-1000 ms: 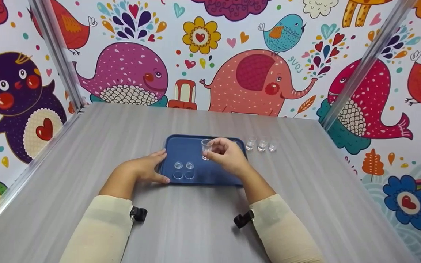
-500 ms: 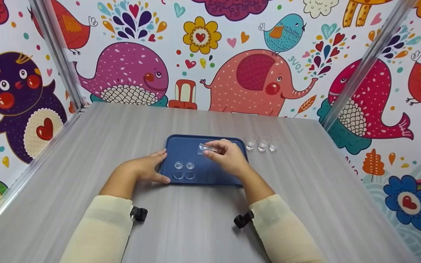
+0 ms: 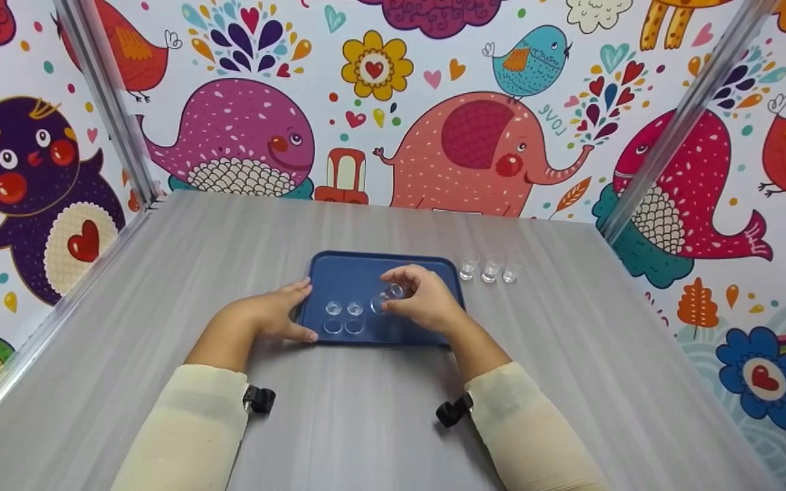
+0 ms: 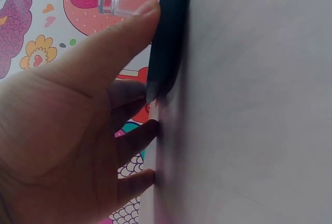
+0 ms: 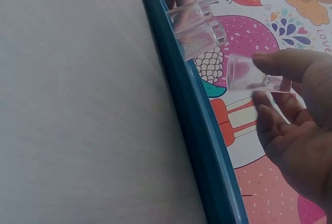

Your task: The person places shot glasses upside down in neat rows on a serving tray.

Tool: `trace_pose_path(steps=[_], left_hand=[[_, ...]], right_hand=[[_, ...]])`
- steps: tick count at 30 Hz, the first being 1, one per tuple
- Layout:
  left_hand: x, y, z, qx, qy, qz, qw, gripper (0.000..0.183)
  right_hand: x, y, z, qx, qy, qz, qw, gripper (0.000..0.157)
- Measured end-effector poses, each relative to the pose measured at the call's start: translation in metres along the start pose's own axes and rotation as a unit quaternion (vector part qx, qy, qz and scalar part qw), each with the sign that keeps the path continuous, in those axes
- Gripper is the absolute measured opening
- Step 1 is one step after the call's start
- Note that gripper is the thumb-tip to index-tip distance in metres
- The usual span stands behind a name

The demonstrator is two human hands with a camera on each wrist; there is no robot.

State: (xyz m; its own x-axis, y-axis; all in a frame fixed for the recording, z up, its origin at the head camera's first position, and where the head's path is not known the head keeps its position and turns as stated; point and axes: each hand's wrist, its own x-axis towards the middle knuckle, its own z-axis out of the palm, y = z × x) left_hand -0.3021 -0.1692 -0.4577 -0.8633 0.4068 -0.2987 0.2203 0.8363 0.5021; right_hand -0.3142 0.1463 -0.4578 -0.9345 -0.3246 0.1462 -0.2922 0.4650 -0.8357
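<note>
In the head view a small clear shot glass [image 3: 381, 302] is pinched between the thumb and fingers of my right hand [image 3: 427, 297]. It hangs just above a blue tray [image 3: 400, 333], tilted, its wide mouth downward; the right wrist view shows the glass [image 5: 244, 74] apart from the tray surface. Two more shot glasses, one [image 3: 333, 318] beside another [image 3: 355, 318], stand upside down at the tray's front left. My left hand [image 3: 271, 314] rests spread at the tray's left end, thumb by the front corner; the left wrist view shows the thumb touching the rim, fingers fairly straight.
Three shot glasses [image 3: 490, 269] stand upright in a row on the grey table [image 3: 338, 409], just past the tray's right edge. Behind the table rises a wall [image 3: 372, 129] printed with cartoon animals, with metal posts at its corners.
My right hand has turned the shot glass from upright, through sideways, to mouth-down, and lowered it slightly toward the tray's front. The left hand and the other glasses have stayed put.
</note>
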Motion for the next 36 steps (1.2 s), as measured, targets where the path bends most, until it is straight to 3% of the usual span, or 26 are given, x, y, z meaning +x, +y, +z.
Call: trace_pose_path(steps=[13, 17, 22, 29, 36], left_hand=[[0.003, -0.001, 0.0, 0.016, -0.004, 0.0, 0.9999, 0.112], [0.003, -0.002, 0.0, 0.015, -0.003, -0.001, 0.9999, 0.112], [0.002, -0.002, 0.0, 0.015, -0.005, -0.003, 0.9999, 0.112], [0.0, -0.002, 0.001, 0.01, -0.006, -0.009, 0.9999, 0.113], [0.001, -0.001, 0.001, 0.006, -0.005, -0.002, 1.0, 0.113]], right_hand=[[0.0, 0.008, 0.012, 0.042, -0.08, 0.015, 0.996, 0.049], [0.001, 0.011, 0.016, 0.025, -0.09, 0.021, 0.995, 0.048], [0.001, 0.014, 0.018, 0.001, -0.09, 0.017, 0.996, 0.047], [0.002, 0.014, 0.013, 0.039, -0.093, -0.002, 0.995, 0.049], [0.004, 0.019, -0.01, 0.09, -0.036, -0.017, 0.995, 0.048]])
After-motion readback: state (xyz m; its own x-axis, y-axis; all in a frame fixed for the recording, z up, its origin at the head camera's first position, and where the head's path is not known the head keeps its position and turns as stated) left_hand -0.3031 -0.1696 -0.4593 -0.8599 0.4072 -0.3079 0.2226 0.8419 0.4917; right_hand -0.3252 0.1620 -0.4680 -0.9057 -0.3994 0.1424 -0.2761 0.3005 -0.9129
